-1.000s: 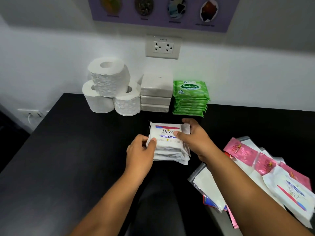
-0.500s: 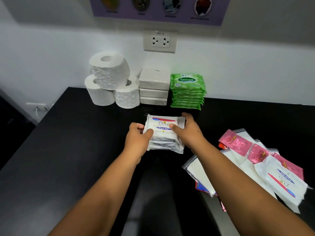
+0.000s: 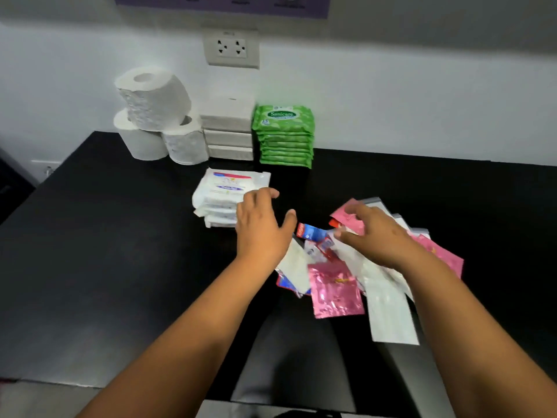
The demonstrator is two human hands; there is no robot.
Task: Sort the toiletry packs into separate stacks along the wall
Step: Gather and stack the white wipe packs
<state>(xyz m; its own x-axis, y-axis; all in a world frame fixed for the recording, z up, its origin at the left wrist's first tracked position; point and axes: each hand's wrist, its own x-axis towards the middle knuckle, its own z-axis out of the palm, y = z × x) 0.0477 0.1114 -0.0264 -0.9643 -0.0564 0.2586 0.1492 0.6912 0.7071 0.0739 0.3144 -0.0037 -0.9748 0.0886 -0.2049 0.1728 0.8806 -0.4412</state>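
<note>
A stack of white Dove packs [image 3: 224, 194] lies on the black table [image 3: 105, 251], in front of the wall stacks. My left hand [image 3: 262, 227] hovers just right of it, fingers spread, holding nothing. My right hand [image 3: 373, 236] is over the loose pile of packs [image 3: 346, 276], fingers loosely bent above a pink sachet [image 3: 343, 215]; whether it touches the sachet is unclear. Along the wall stand toilet rolls [image 3: 153, 116], white tissue packs [image 3: 227, 128] and green Sanicare packs [image 3: 284, 135].
The loose pile holds pink foil sachets [image 3: 334, 291], white packs [image 3: 388, 312] and a small red-and-blue sachet [image 3: 310, 232]. A wall socket [image 3: 231, 48] sits above the stacks. Bare black tabletop stretches to the right of the green packs [image 3: 422, 182].
Both hands have let go of the Dove stack, which now rests on the table. They have moved right toward the loose pile; the right hand reaches over the pink sachet.
</note>
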